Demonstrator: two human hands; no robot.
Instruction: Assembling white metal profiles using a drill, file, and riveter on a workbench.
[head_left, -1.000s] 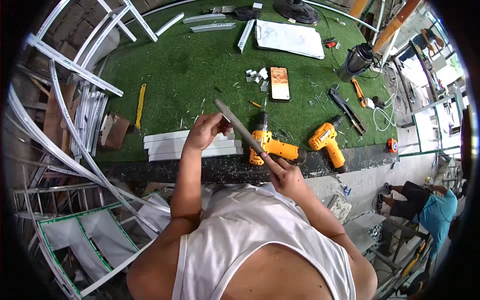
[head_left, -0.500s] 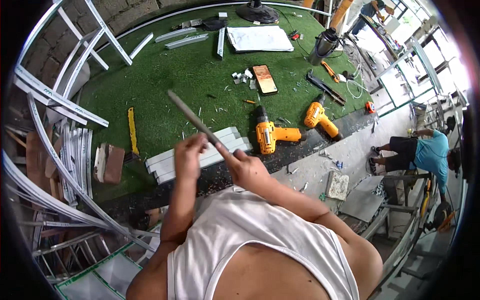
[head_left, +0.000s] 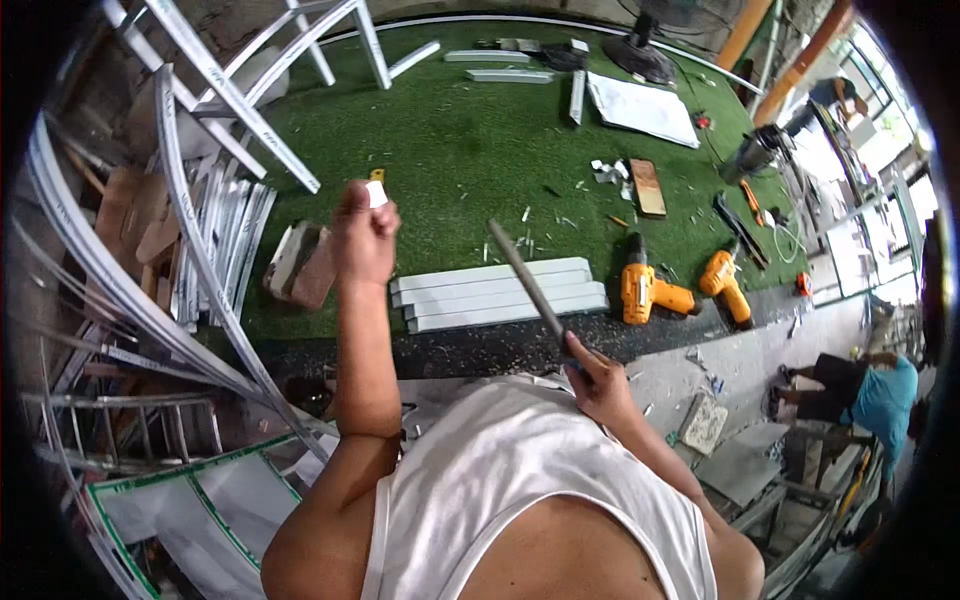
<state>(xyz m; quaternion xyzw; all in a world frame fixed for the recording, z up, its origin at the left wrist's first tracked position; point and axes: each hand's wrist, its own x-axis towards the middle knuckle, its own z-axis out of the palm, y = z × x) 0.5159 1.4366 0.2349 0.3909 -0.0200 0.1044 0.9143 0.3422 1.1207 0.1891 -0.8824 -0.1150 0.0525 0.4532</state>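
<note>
The left hand [head_left: 362, 240] pinches a small white piece [head_left: 376, 194] above the table [head_left: 440, 170], while the right hand [head_left: 602, 392] grips a file [head_left: 529, 281] by its near end, the far end slanting over the white bars [head_left: 455, 295]. Good handling probably calls for a firm pinch, fingertips kept clear of the file, and light, even strokes.

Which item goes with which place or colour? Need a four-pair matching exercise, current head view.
Column 1
1. File
2. Small white piece
3. Smartphone
4. Cordless drills

Column 2
A. Yellow-orange with black parts
B. Held at its near end by the right hand
C. Lying on the green turf, right of small white offcuts
D. In the left hand

Pairs: 1-B, 2-D, 3-C, 4-A
</note>
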